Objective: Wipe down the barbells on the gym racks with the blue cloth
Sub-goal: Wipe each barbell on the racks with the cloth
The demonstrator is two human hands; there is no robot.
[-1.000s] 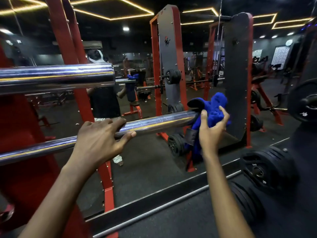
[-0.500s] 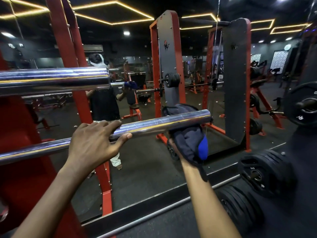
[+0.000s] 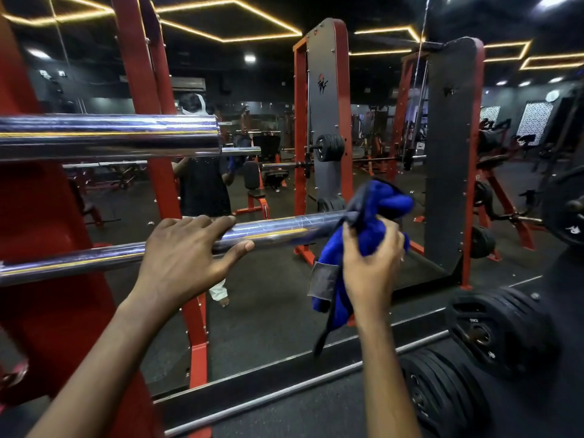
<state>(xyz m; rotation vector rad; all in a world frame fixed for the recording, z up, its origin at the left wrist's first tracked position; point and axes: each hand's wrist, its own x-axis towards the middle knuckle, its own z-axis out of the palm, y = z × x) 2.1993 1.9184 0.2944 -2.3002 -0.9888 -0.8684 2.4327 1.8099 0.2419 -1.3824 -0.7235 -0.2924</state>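
The lower barbell lies across the red rack, its chrome sleeve running right toward the free end, and that end is where the blue cloth sits: bunched over the tip, with a long tail and a grey hemmed patch hanging below the bar. The right hand holds the cloth, fingers clenched into the bundle just beside the bar end. The left hand rests on the same bar further in, fingers laid loosely over the top and thumb spread beneath, steadying rather than clamping. The step in hand looks like wiping the sleeve's end; the next move probably calls for wrapping the cloth round the bar and drawing it inward along the chrome toward the left hand, which would have to give way. The upper barbell sits above, well apart from both hands. Black weight plates stand to the lower right; their raised lettering is too small to read, and the logo on the grey panel behind cannot be made out.
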